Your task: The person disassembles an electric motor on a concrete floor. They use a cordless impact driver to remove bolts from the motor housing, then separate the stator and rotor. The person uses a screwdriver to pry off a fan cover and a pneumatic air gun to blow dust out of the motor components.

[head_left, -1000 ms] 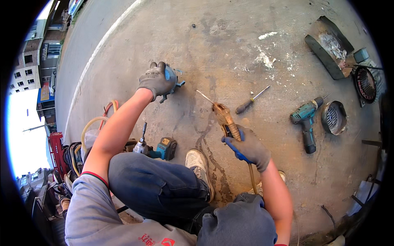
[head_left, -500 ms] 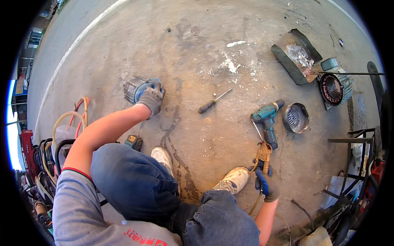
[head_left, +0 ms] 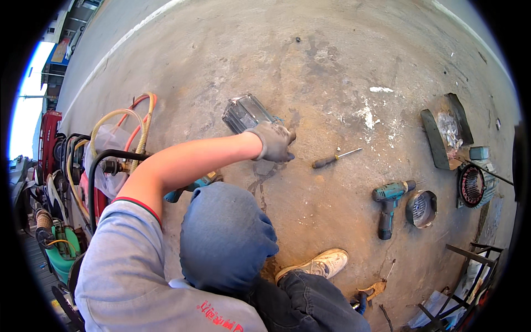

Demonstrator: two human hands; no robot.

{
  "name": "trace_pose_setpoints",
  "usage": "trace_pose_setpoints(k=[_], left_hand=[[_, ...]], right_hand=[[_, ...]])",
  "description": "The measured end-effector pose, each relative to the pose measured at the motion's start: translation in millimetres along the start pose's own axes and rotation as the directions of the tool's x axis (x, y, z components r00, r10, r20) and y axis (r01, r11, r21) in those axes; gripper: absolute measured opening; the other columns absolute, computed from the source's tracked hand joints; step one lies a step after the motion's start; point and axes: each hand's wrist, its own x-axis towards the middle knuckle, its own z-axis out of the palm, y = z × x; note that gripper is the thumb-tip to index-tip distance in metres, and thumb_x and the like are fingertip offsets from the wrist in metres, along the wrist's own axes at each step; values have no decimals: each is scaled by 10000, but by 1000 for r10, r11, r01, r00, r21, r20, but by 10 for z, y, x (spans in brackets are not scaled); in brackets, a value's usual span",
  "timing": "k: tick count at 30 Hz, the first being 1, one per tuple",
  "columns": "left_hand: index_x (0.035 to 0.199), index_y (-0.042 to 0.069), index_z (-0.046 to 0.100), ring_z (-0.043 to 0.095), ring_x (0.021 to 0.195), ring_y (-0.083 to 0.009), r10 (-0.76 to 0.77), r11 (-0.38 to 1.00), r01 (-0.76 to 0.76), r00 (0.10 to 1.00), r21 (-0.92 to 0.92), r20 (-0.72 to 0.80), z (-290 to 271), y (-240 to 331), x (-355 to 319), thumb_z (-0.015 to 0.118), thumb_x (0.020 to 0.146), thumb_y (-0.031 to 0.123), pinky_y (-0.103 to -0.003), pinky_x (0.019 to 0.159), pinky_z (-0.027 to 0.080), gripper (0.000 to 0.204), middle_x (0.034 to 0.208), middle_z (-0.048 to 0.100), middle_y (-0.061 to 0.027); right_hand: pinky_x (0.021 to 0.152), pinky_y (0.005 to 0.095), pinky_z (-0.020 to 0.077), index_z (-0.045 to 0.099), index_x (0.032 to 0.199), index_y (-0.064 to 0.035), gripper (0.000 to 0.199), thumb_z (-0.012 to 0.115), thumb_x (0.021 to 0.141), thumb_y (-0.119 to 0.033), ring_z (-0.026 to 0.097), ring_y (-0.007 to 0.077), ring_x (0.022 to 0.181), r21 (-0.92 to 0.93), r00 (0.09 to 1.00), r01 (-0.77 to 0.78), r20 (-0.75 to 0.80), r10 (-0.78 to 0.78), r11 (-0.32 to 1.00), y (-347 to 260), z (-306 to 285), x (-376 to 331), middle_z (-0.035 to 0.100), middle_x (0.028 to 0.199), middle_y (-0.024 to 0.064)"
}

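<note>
A finned grey metal motor housing (head_left: 241, 112) lies on the concrete, its near end overlapped by my left hand (head_left: 275, 141). That hand wears a grey glove; its fingers bend downward, and whether they grip the housing is hidden. At the lower right, most of my right hand (head_left: 361, 303) is behind my knee, with blue glove fingers showing. From it sticks out a brown wrapped tool (head_left: 376, 289) with a thin metal tip. A screwdriver (head_left: 326, 161) lies right of my left hand. Further right are a teal cordless drill (head_left: 389, 199) and a round slotted metal cover (head_left: 423, 209).
A motor with exposed windings (head_left: 472, 185) and a bent dark sheet-metal piece (head_left: 437, 138) lie far right, above a black metal frame (head_left: 470, 252). Hoses (head_left: 146, 119) and machines crowd the left. A teal tool (head_left: 191, 188) lies beside my left knee.
My view has swung, shifting the scene rightward. My left hand has moved from the housing's round blue end toward me. My right hand has drawn back from the drill with the brown wrapped tool.
</note>
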Motion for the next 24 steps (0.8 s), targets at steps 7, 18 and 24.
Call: trace_pose_setpoints(k=[7,18,24], left_hand=[[1422,67,462,513,1291,-336,-429,863,378,898,-335,-94,-327,-1527,-167,644,850,563,-408,1061,422,779,1371,548,-205],[1319,72,532,642,1058,-224,-126,669,371,910,-644,394,709,-1618,-2042,872,685,371,-351,935,512,779,1136,670,-117],[1185,26,589,661,888,-187,-557,459,384,827,-801,77,990,-1268,-2069,835,715,311,-347,808,544,602,1006,677,-97]], right_hand=[[908,368,487,498,1330,73,546,642,939,-279,609,285,1067,-577,854,-7,-428,-295,817,23,-39,503,618,1211,213],[954,319,469,519,1339,45,420,594,965,-131,592,214,1123,-307,769,632,129,-627,712,-1893,2268,359,606,1262,171],[771,369,546,567,1304,-48,446,678,884,-150,671,268,832,-37,289,906,782,-552,422,-2252,4093,-143,665,991,158]])
